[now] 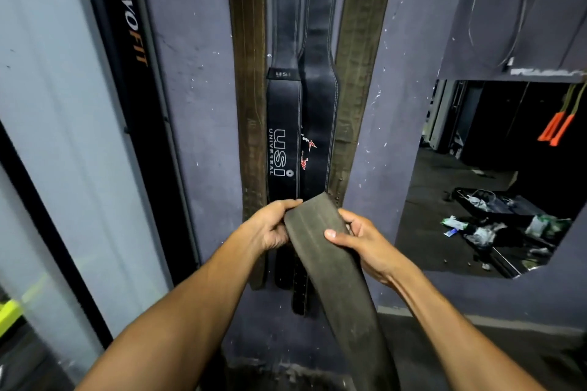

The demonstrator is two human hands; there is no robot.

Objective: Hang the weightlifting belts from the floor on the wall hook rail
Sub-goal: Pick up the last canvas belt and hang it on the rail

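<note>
I hold a worn olive-grey weightlifting belt [330,263] in front of the wall; its lower length trails down toward the floor. My left hand [270,225] grips its upper end from the left, and my right hand [362,241] grips it from the right with the thumb on top. Several belts hang on the purple wall: a brown belt [249,79] at left, a black belt marked USI Universal [283,124], a second black belt [319,111], and an olive belt [359,67] at right. Their tops run out of view, so the hook rail is not visible.
A black vertical frame with lettering [130,41] and a frosted panel [47,105] stand at left. At right a wall opening [495,174] shows a dark room with litter on the floor and orange handles [556,127] hanging. Cables [495,3] hang above it.
</note>
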